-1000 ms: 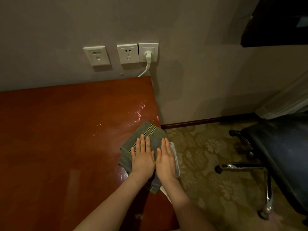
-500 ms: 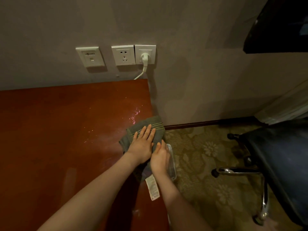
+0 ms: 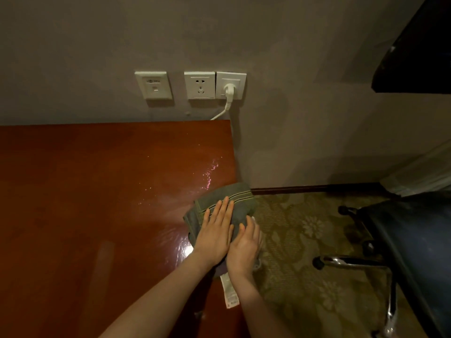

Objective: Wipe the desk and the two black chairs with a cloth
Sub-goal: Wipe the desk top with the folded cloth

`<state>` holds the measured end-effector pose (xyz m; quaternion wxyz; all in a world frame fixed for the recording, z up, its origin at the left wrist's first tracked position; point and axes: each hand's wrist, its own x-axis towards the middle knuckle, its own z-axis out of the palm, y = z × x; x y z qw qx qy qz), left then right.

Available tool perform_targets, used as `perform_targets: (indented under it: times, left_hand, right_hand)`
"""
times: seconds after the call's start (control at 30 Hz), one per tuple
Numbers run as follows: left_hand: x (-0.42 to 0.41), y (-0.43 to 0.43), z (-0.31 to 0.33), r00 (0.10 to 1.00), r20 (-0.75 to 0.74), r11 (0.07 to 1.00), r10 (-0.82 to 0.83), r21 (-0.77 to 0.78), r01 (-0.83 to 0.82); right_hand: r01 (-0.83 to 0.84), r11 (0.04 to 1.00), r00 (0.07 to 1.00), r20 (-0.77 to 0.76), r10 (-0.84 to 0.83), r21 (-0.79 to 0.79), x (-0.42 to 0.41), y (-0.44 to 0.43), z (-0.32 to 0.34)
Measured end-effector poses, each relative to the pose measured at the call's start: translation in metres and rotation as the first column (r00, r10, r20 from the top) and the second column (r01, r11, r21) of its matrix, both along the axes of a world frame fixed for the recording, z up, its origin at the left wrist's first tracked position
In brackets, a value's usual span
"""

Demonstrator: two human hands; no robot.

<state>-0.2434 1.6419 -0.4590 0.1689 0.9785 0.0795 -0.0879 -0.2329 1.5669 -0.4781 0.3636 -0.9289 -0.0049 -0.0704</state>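
at the right edge of the desk [image 3: 85, 215] we are pressing the cloth [image 3: 219, 196] down with both palms, left hand [image 3: 216, 236] and right hand [image 3: 245, 250] lying side by side, fingers straight and close together. the cloth is folded, grey-green with a striped band, its white tag [image 3: 230, 293] trailing toward us.

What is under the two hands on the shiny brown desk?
A folded grey-green striped cloth, pressed flat by the left hand and right hand. Its white label sticks out. The shiny red-brown wooden desk beneath the cloth is covered.
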Motion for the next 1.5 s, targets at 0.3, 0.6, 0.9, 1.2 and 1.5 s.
perform_targets:
  times: [0.3,0.6,0.9,1.2,1.5]
  left_hand:
    - [-0.037,-0.005,0.001,0.977,-0.067,0.977,0.203,0.075,-0.198]
    - [-0.098,0.016,0.004,0.915,-0.043,0.913,0.401,0.100,-0.395]
    - [-0.145,0.064,0.008,0.849,-0.099,0.850,0.519,0.167,-0.500]
    - [-0.163,0.111,0.008,0.864,-0.063,0.865,0.499,0.101,-0.492]
    - [-0.166,0.131,-0.002,0.746,-0.047,0.741,0.664,0.170,-0.649]
  right_hand:
    - [-0.173,0.975,0.955,0.220,0.200,-0.138,-0.019,-0.003,-0.008]
    - [-0.406,0.872,0.886,0.119,0.449,-0.273,-0.063,0.028,-0.002]
    - [-0.578,0.735,0.801,-0.075,0.594,-0.356,-0.099,0.074,0.014]
    - [-0.763,0.587,0.645,-0.274,0.713,-0.269,-0.108,0.099,0.019]
    - [-0.793,0.400,0.553,-0.267,0.789,-0.460,-0.105,0.134,0.018]
